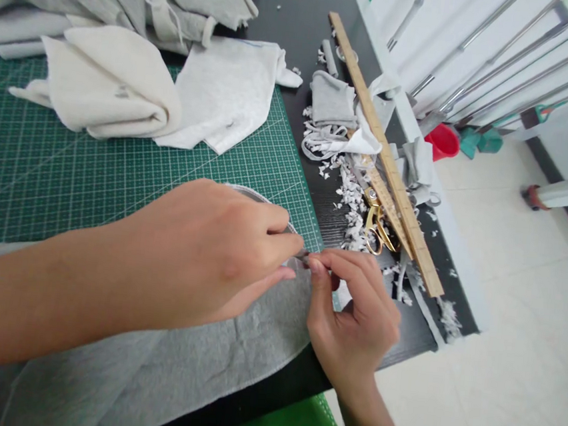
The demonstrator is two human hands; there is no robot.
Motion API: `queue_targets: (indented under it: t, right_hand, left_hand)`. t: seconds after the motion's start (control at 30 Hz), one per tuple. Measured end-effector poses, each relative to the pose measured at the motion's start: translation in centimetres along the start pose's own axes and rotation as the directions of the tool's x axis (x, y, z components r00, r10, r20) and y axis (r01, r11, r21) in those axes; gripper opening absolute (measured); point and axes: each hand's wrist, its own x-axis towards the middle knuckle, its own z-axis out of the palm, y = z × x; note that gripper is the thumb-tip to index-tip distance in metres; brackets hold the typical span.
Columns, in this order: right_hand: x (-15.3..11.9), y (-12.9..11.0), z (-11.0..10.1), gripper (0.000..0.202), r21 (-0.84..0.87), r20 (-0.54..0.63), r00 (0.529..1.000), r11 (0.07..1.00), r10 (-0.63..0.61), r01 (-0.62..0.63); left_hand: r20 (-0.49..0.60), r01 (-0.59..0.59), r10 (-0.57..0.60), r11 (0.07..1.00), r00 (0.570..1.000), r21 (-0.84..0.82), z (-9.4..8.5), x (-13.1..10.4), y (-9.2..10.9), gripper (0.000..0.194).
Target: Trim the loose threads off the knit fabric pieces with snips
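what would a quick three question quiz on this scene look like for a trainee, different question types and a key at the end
1. Multiple choice: what colour are the handles of the scissors?
a) red
b) gold
c) black

2. True or false: the red bucket stands on the green cutting mat.

3. Fill in the colour: the fingertips of the left hand and the right hand come together at the edge of the large ____ cloth that spreads beneath the left forearm.

Key: 1: b; 2: false; 3: grey
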Motion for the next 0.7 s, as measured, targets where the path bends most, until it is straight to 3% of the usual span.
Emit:
queue_targets:
  t: [0.33,0.7]
  right_hand:
    - [0.1,0.2,0.0,0.017,-0.046,0.007,0.999,0.998,-0.044,0.044]
    - [0.2,0.7,0.2,0.016,-0.039,0.026,0.999,0.998,-0.04,0.041]
  left_hand:
    - [0.156,0.078,-0.059,0.99,0.986,-0.12,0.4,1.6,-0.5,0.023]
    - [0.207,0.104,-0.069,0.981,0.976,-0.166,1.0,2.3,-0.2,0.024]
